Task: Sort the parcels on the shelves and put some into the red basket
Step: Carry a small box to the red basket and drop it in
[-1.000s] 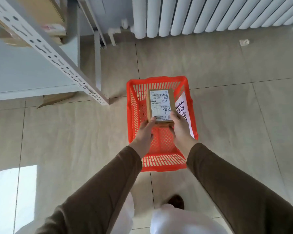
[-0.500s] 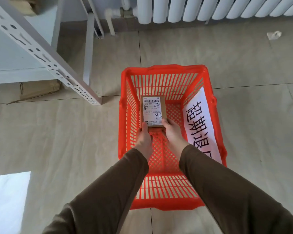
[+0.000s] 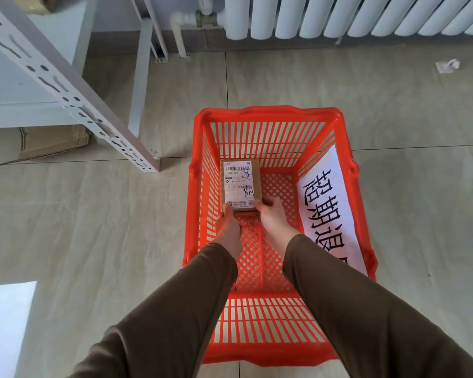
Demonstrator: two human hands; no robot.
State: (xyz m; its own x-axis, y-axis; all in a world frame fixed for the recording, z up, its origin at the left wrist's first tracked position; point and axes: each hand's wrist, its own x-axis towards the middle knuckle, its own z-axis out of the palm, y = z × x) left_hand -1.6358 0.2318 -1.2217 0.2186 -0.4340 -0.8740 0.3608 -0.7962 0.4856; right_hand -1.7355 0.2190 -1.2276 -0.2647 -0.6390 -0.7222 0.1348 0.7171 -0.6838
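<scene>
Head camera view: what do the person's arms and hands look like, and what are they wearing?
Both arms wear long, plain dark brown sleeves down to the wrists. The left hand and right hand are bare: no gloves, and no watch or rings show.

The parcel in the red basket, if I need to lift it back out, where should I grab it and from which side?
Grip the parcel by its two long side edges, coming straight down from above. It sits label up, low in the far left corner of the basket, so the left and far walls probably block any sideways reach. Both hands hold its near end now, which also looks reachable.
</scene>
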